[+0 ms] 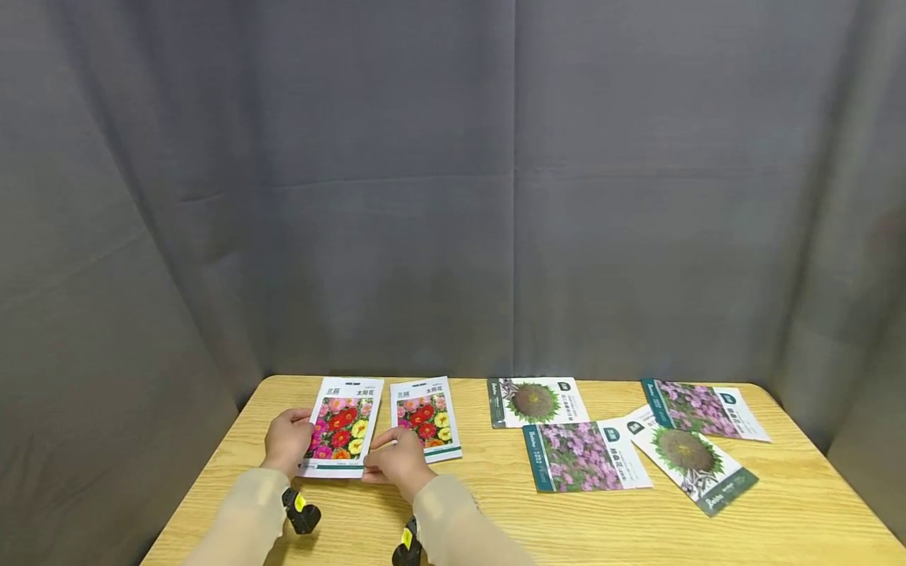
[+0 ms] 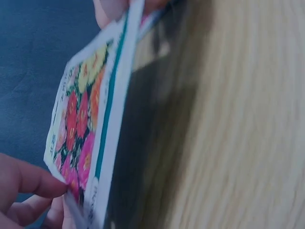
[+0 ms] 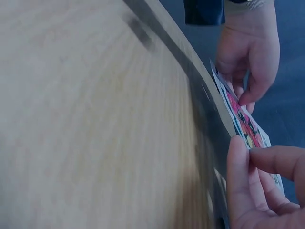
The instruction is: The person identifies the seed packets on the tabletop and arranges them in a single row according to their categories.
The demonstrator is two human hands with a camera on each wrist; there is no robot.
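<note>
A seed packet printed with red, pink and yellow flowers [image 1: 342, 428] is held between both hands at the left of the table. My left hand [image 1: 287, 441] pinches its left edge, thumb on the printed face. At the lower right corner, my right hand [image 1: 400, 459] grips it between thumb and fingers. The left wrist view shows the packet [image 2: 81, 119] tilted, its bottom edge raised off the wood. A matching flower packet [image 1: 429, 417] lies just right of it, partly behind my right hand.
Farther right lie two sunflower packets [image 1: 534, 402] [image 1: 686, 456] and two purple-flower packets [image 1: 583, 457] [image 1: 697, 409], some overlapping. A grey curtain [image 1: 425, 236] hangs behind the wooden table [image 1: 488, 511]. Dark devices with yellow marks [image 1: 303, 515] are on both wrists.
</note>
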